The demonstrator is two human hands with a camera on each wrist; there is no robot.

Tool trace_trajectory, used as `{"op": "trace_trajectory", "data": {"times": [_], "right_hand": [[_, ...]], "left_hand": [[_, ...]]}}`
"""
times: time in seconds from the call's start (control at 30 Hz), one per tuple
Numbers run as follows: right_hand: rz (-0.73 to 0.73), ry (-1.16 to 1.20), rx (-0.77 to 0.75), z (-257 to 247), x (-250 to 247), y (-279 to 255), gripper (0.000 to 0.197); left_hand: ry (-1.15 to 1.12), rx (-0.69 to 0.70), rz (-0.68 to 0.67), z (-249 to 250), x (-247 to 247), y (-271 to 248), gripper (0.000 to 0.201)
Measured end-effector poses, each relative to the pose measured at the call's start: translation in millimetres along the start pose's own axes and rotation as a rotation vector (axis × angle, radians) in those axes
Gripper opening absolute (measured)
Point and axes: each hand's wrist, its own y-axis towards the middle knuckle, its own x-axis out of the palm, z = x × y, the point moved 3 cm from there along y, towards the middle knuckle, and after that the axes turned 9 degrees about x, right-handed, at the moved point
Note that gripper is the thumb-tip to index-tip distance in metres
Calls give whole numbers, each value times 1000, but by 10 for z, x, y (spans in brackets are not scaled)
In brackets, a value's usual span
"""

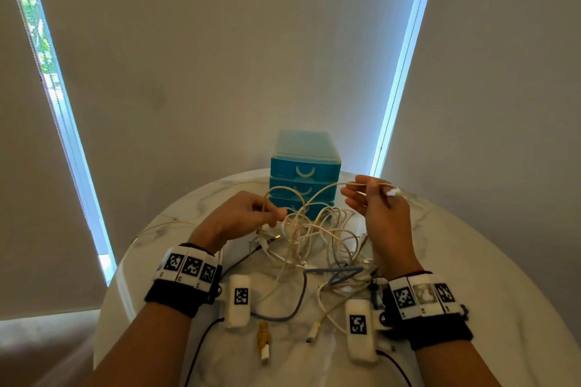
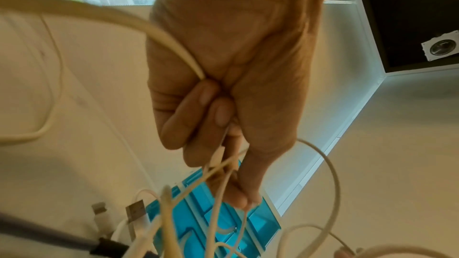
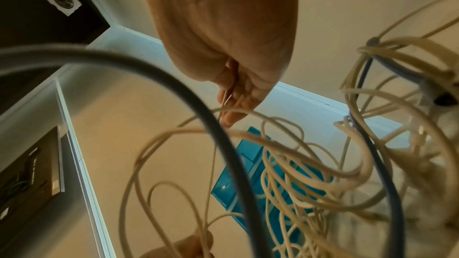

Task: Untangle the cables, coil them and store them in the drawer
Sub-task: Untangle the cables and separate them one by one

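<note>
Both hands lift one cream cable (image 1: 301,195) from the tangle (image 1: 317,239) at the surface's centre: left hand (image 1: 242,214) pinching it, right hand (image 1: 377,207) pinching near the plug (drawer unit (image 1: 305,166) at twelve o'clock). Feeding slack gently should avoid tightening knots.

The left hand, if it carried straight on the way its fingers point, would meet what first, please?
Probably the raised loops of the white cables just beyond the left hand; the blue drawer unit stands behind them, though depth is unclear.

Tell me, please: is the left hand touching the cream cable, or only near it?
Touching. In the left wrist view, the left hand has its fingers curled around the cream cable, which enters the fist with no gap. The head view agrees.
</note>
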Motion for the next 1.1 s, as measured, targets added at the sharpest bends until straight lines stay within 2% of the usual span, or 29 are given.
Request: {"op": "trace_trajectory", "data": {"times": [0.1, 0.17, 0.23, 0.3, 0.37, 0.47, 0.57, 0.63, 0.7, 0.8, 0.9, 1.0, 1.1], "right_hand": [[-165, -51, 47, -32, 102, 19, 34], [-235, -136, 80, -66, 218, 106, 34], [-241, -200, 103, -123, 336, 276, 33], [-282, -203, 170, -199, 479, 404, 31], [-384, -264, 243, -234, 596, 402, 30], [-582, -633, 189, -193, 616, 260, 24], [-846, -1021, 156, -43, 578, 98, 15], [-944, -1248, 81, 42, 583, 16, 16], [-900, -1330, -45, 76, 620, -33, 25], [-759, -1309, -218, 87, 663, -79, 32], [-735, -1210, -206, 134, 663, -61, 30], [-725, -1054, -119, 103, 605, 9, 26], [-803, -967, -83, 52, 608, -18, 22]], "left_hand": [[-56, 63, 63, 57, -6, 25, 35], [-64, 33, 1, 134, 32, 17, 45], [-60, 20, -67, 160, 66, 11, 54], [-62, 49, -78, 117, 77, 6, 45], [-69, 67, 14, 44, 52, 20, 36], [-114, 23, 166, -29, 15, 54, 34], [-179, -25, 217, -24, 32, 52, 37], [-243, -76, 244, -55, 58, 67, 36], [-278, -132, 262, -79, 65, 72, 33], [-291, -171, 266, -91, 64, 71, 34], [-310, -183, 269, -110, 48, 80, 33], [-330, -209, 255, -129, 35, 75, 30], [-414, -245, 267, -92, 64, 67, 24]]}}
